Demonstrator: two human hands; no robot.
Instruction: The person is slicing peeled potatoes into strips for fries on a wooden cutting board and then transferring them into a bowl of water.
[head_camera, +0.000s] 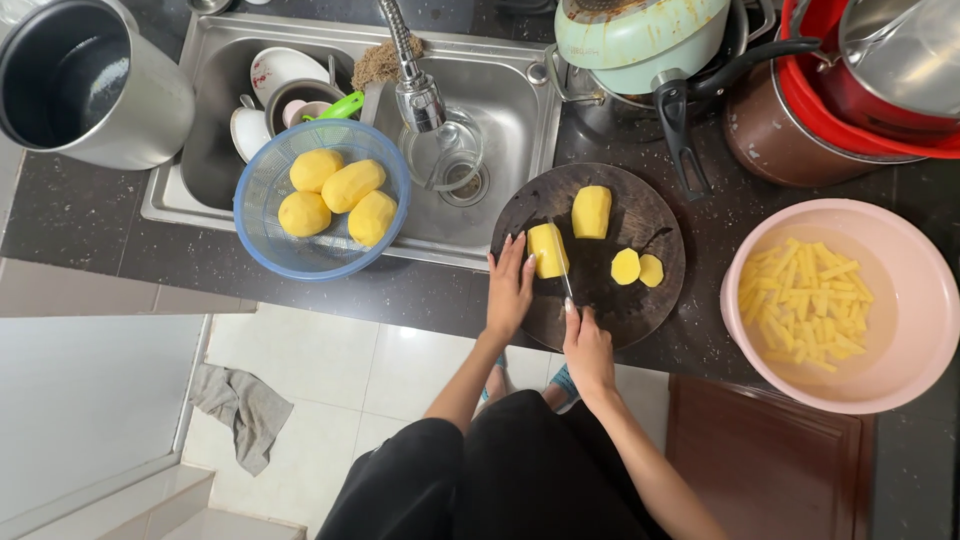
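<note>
Potato piece: a peeled yellow block (547, 250) lies flat on the left half of the round dark cutting board (600, 310), just right of the left hand's fingers and just left of the knife blade.
Metal pot: a large steel pot (85, 80) stands at the far left of the dark counter (80, 215), well apart from the cutting.
Blue basket: a blue mesh colander (262, 215) sits on the sink's front edge holding four whole peeled potatoes (340, 190), probably kept there to drain within reach.
Sink: a steel sink (510, 110) holds bowls and a glass under the tap (415, 85).
Left hand: the left hand (510, 290) rests flat on the board, fingertips touching the potato piece's left side, likely to steady it while staying off the blade's line.
Knife: a thin blade (566, 280) stands against the piece's right edge, pointing away from the person.
Right hand: the right hand (588, 350) is closed around the knife handle at the board's near rim, forefinger laid along the top.
Other pieces: a second potato block (591, 211) lies farther back; two round slices (637, 268) lie to the right, clear of the blade.
Pink bowl: a pink basin (900, 370) at the right holds cut potato sticks (805, 305) in water, close beside the board.
Cookware: a pale green pot (640, 35) and red vessels (850, 90) crowd the back right.
</note>
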